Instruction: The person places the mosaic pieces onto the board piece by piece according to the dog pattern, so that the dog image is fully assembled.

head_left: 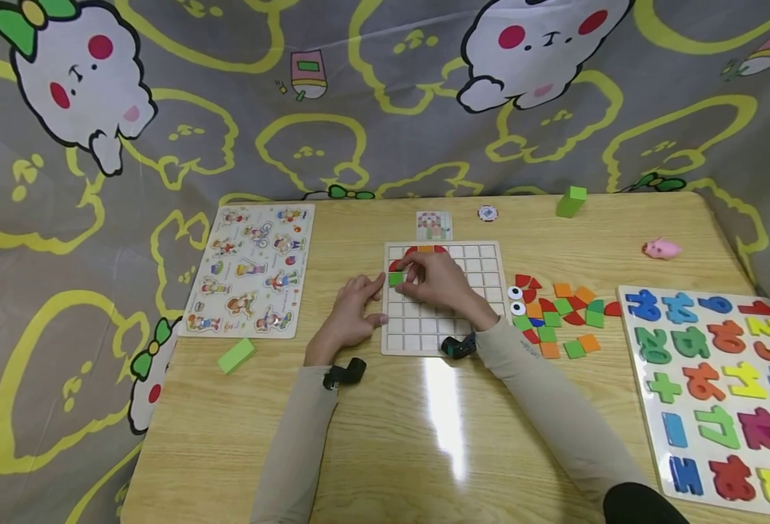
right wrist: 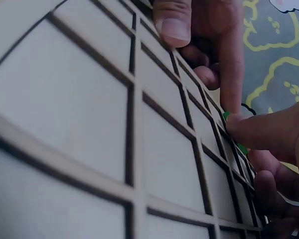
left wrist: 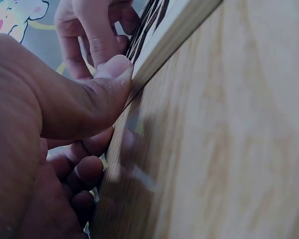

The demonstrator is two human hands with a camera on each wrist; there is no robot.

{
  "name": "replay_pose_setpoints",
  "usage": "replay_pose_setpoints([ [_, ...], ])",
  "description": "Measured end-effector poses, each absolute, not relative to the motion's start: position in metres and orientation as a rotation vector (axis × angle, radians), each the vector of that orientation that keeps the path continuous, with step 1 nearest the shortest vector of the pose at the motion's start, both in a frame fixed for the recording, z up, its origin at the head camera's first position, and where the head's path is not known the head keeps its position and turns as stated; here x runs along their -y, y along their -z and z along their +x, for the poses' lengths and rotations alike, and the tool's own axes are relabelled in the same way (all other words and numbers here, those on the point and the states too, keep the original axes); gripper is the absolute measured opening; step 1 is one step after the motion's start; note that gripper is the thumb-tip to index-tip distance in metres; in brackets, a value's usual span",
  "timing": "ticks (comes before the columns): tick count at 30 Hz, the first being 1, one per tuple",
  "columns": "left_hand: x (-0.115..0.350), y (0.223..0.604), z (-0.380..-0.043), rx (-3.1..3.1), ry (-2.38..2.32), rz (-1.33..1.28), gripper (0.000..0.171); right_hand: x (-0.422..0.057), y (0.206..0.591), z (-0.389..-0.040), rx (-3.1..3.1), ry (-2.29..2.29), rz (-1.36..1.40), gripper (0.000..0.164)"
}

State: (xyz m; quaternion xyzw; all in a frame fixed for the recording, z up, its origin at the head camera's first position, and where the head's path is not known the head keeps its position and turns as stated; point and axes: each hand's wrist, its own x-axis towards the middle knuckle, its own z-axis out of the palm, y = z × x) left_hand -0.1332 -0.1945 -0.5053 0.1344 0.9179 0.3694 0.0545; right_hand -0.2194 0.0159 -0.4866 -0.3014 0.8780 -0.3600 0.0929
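Observation:
A white grid board (head_left: 450, 349) lies mid-table with red curved pieces (head_left: 440, 249) and an orange square (head_left: 426, 249) along its top. My right hand (head_left: 440, 280) reaches over the board and pinches a green square tile (head_left: 395, 279) at the left column, just below another red curved piece (head_left: 394, 266). In the right wrist view, my thumb covers part of the green tile (right wrist: 243, 148). My left hand (head_left: 352, 313) touches the board's left edge with its thumb and forefinger, fingers relaxed. Its thumb (left wrist: 109, 84) shows against the wooden rim in the left wrist view.
Loose coloured tiles (head_left: 562, 307) lie right of the board, beside a number puzzle (head_left: 647, 371). A figure puzzle (head_left: 247, 276) and a green block (head_left: 236, 356) are at left. A pattern card (head_left: 434, 225), poker chip (head_left: 487, 213), another green block (head_left: 571, 202) and pink pig (head_left: 661, 249) stand behind.

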Motion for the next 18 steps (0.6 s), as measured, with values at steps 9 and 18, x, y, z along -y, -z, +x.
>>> replay_pose_setpoints([
  [9, 0.1929, 0.5024, -0.1333, -2.781, -1.12, 0.407, 0.081, -0.0129, 0.4852, -0.2155, -2.695, 1.028, -0.831, 0.023],
  [18, 0.1927, 0.5037, -0.1328, -2.778, -1.12, 0.392, 0.08, -0.0166, 0.4838, -0.2156, -2.66, 1.133, -0.826, 0.023],
])
